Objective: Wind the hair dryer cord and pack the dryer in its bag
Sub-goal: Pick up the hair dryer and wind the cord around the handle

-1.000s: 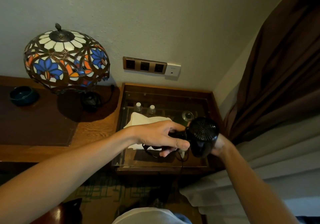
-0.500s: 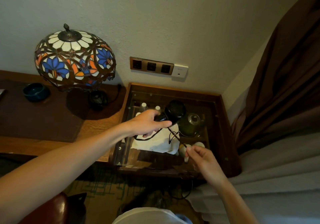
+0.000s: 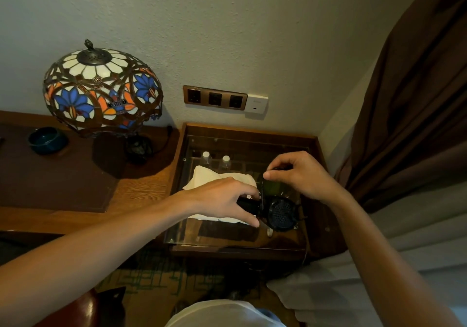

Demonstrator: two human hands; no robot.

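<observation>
The dryer (image 3: 280,213) is held over the glass-topped table (image 3: 313,144), above a white bag (image 3: 217,177). Its handle is gripped by the left hand (image 3: 225,200), fingers curled around it. The cord (image 3: 262,192) is pinched between thumb and fingers of the right hand (image 3: 300,172), just above the dryer. A lamp (image 3: 103,86) stands on the desk at left.

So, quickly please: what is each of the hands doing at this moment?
Left hand: grips the hair dryer by its handle.
Right hand: pinches the black cord above the dryer.
</observation>
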